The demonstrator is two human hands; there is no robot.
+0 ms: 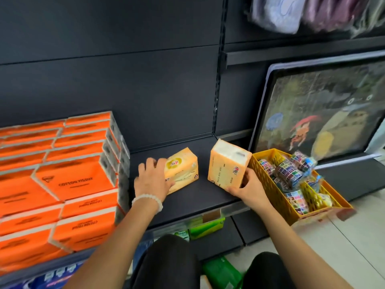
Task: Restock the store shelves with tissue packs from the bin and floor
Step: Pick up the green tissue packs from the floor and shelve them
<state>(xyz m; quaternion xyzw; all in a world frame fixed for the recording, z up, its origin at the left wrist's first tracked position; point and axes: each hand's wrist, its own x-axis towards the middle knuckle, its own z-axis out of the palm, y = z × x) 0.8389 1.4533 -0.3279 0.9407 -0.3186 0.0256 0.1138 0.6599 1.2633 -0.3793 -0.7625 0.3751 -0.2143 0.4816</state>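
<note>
My left hand [153, 179], a white bead bracelet [148, 200] at its wrist, lies spread with fingers straight on the near end of a pale yellow plastic-wrapped tissue pack [182, 171]. That pack lies flat on the dark grey metal shelf [193, 202], its long axis running away from me and a little rightward. My right hand [249, 188] grips a second pale orange tissue pack [228, 166] by its lower right corner, thumb under, fingers curled round the side; it stands tilted on the shelf, white end face up. Each pack bears a round red logo; the small print is too blurred to read. Left of my left hand stand stacked orange tissue packs [75, 180] marked "COTTON TISSUE". Just right of the held pack sits a yellow slotted plastic basket [270, 184] of patterned tape rolls.
</note>
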